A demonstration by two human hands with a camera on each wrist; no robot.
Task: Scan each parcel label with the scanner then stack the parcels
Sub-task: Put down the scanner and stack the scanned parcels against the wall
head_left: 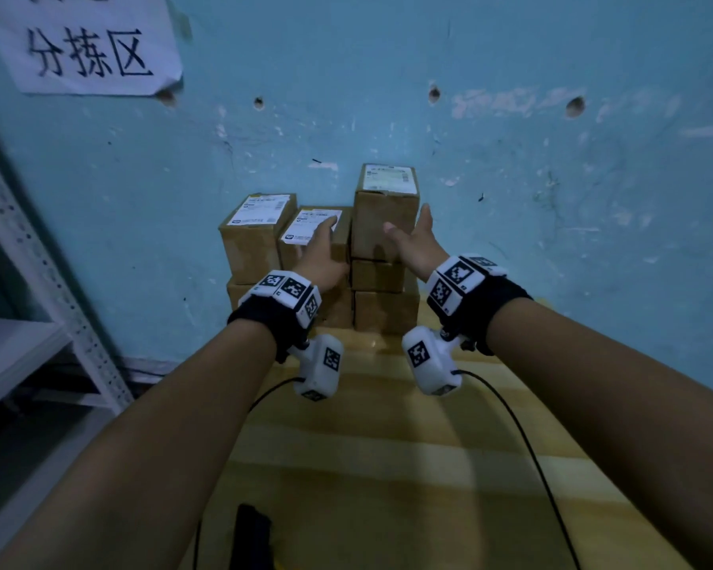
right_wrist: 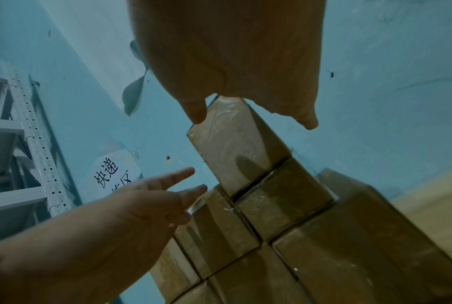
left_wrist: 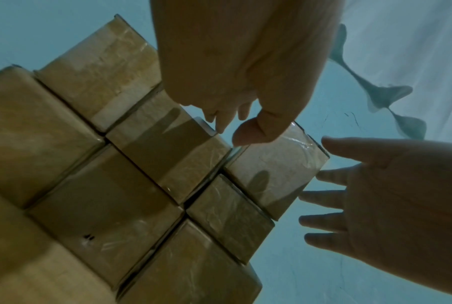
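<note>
Several brown cardboard parcels with white labels are stacked against the blue wall. The tallest column's top parcel (head_left: pixel 383 199) (left_wrist: pixel 277 170) (right_wrist: pixel 232 148) stands between the thumb and fingers of my right hand (head_left: pixel 416 240) (right_wrist: pixel 232 61), which is spread open around it without a clear grip. My left hand (head_left: pixel 322 248) (left_wrist: pixel 232 82) reaches with straight fingers over the label of the middle parcel (head_left: pixel 291 257), lower and just left of the tall column. Another labelled parcel (head_left: pixel 248 244) stands at the left. A dark scanner (head_left: pixel 252 536) lies on the table near me, in neither hand.
The parcels stand on a yellow wooden table (head_left: pixel 387 446) pushed to the blue wall. A grey metal shelf rack (head_left: pixel 38 281) stands at the left. A paper sign (head_left: pixel 87 43) hangs on the wall. Black cables (head_left: pixel 523 446) trail from the wrist cameras across the table.
</note>
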